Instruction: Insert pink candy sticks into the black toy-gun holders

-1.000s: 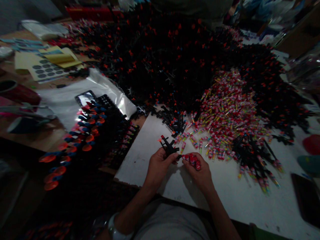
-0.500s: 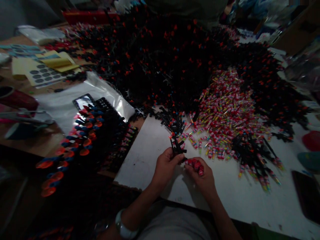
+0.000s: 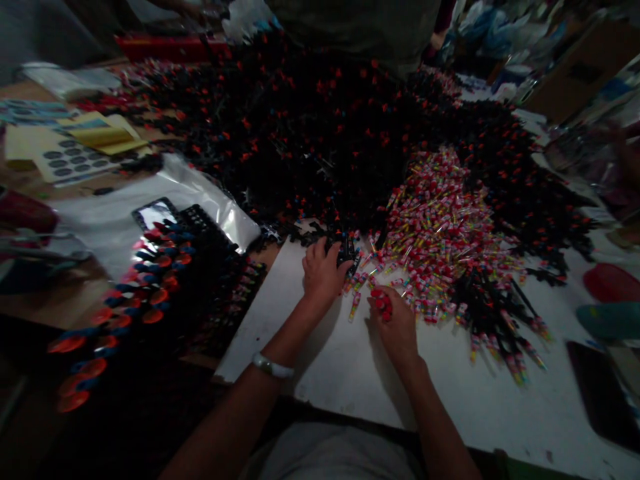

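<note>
My left hand (image 3: 323, 270) reaches over a cluster of black toy guns (image 3: 346, 253) at the far edge of the white board (image 3: 295, 333). Its fingers are spread and its thumb is apart; whether the fingertips touch a gun is hidden. In my right hand (image 3: 399, 327), closed fingers hold a bunch of small red pieces (image 3: 383, 305), their exact kind too blurred to tell. A few little tubes with colourful wrappers (image 3: 356, 303) lie loose between my hands. Just beyond is a heap of the same wrapped tubes (image 3: 440, 227).
A large pile of black toy guns with orange tips (image 3: 300, 127) covers the back. More guns with tubes attached (image 3: 495, 320) lie at right, near a dark phone (image 3: 603, 393). At left are rows of orange-tipped pieces (image 3: 160, 297), a plastic sheet (image 3: 100, 213) and stickers (image 3: 75, 160).
My left hand has let go of the black toy gun it held and moved up and away to the gun cluster. My right hand has moved slightly up, still holding the red pieces.
</note>
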Demonstrator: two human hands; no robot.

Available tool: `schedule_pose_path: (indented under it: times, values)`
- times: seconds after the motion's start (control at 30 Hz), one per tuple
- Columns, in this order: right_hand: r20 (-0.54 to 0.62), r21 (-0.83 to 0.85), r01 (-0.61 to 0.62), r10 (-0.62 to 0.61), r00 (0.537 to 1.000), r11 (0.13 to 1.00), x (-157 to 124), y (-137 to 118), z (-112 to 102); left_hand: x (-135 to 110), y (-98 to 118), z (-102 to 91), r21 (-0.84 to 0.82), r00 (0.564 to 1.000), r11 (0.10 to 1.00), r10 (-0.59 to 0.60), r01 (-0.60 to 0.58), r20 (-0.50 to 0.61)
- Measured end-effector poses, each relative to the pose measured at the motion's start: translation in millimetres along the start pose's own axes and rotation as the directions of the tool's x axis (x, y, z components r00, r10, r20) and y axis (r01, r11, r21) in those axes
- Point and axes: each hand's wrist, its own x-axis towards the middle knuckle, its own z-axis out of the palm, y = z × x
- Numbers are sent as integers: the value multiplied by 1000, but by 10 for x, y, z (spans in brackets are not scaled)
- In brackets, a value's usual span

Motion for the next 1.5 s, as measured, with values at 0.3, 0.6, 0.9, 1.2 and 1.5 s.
schedule_pose_path:
  times: [0.3,0.6,0.9,1.2,1.5]
  values:
    - [14,8,-72,72,997,997,441,-14,153,-237,-204,-54,-77,995,995,69,-63,67]
    - [178,365,-324,277,944,873,291,-305,167,-362,-149,-212,-832,899,373,-320,411,300]
    - [-122,141,263,-247,961,954,-3,-286,180,-697,79,-298,-856,839,92,-276,508,468]
    - [169,313,-208,161,972,927,-197,-208,-32,-803,-30,-402,-820,803,111,-313,562,508]
    - [338,373,-393,272,901,840,-145,-269,-97,-831,35,-430,-833,829,150,-288,533,479]
